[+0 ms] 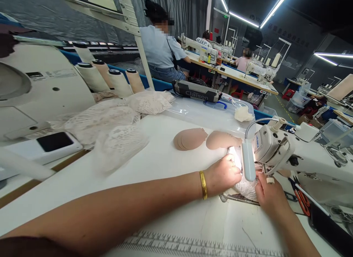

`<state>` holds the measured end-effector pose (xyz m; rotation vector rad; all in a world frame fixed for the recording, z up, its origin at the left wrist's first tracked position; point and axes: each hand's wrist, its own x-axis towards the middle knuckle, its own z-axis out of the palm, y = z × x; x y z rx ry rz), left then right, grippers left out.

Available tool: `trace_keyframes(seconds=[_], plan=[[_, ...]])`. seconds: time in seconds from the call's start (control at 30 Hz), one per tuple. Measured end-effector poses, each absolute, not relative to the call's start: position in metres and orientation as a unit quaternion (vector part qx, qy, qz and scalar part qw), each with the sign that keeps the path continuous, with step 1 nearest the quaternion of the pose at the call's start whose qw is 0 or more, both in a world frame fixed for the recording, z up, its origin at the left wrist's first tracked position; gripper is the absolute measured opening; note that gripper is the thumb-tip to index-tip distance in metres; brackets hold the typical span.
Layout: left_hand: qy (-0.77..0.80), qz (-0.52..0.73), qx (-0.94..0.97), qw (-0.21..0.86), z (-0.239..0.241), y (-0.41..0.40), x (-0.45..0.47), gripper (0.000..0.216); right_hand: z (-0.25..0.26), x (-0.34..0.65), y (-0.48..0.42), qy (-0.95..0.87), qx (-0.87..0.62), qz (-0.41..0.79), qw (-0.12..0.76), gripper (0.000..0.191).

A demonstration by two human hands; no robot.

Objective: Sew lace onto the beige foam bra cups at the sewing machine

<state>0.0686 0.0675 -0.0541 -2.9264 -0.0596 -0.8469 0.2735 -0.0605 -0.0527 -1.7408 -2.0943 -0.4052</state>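
Note:
Under the sewing machine's [271, 146] head lies a piece of white lace fabric [246, 189], brightly lit by a small lamp [248, 163] on a bent neck. My left hand [224, 174], with a gold bracelet at its wrist, has its fingers curled closed on the left edge of the lace. From the other side my right hand [270, 192] pinches the lace close to the needle area; its fingertips are partly hidden behind the machine. Just behind my left hand, beige oval cup pads [190, 139] lie on the white table [162, 163].
White lace pieces [102, 117] are heaped on the left near thread cones [118, 82]. At the back stands a clear plastic lid [187, 111]. Orange-handled scissors [302, 200] and a black phone [331, 227] lie right. A printed ruler [179, 246] runs along the front. Co-workers sit beyond.

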Motion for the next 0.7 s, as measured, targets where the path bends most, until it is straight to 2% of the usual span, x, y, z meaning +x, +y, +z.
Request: trace_keyframes(seconds=[0.2,0.33,0.43,0.6,0.7], plan=[[-0.057,-0.189,-0.980,-0.014,-0.035,0.066,0.055,0.009,-0.051,0.265,-0.067,-0.767,-0.566,-0.199,0.227,0.044],[-0.104,-0.150,-0.981,-0.064,-0.027,0.059,0.054,0.022,-0.040,0.248,-0.070,-0.815,-0.511,-0.143,0.232,0.049],[-0.075,-0.130,-0.984,-0.096,-0.021,0.054,0.050,0.026,-0.032,0.239,-0.071,-0.836,-0.492,-0.110,0.219,0.049],[-0.073,-0.110,-0.991,-0.028,-0.014,0.050,0.040,0.022,-0.038,0.247,-0.067,-0.817,-0.539,-0.120,0.165,0.030],[-0.086,-0.136,-0.986,0.039,-0.016,0.048,0.043,0.020,-0.047,0.258,-0.065,-0.799,-0.571,-0.125,0.145,0.032]])
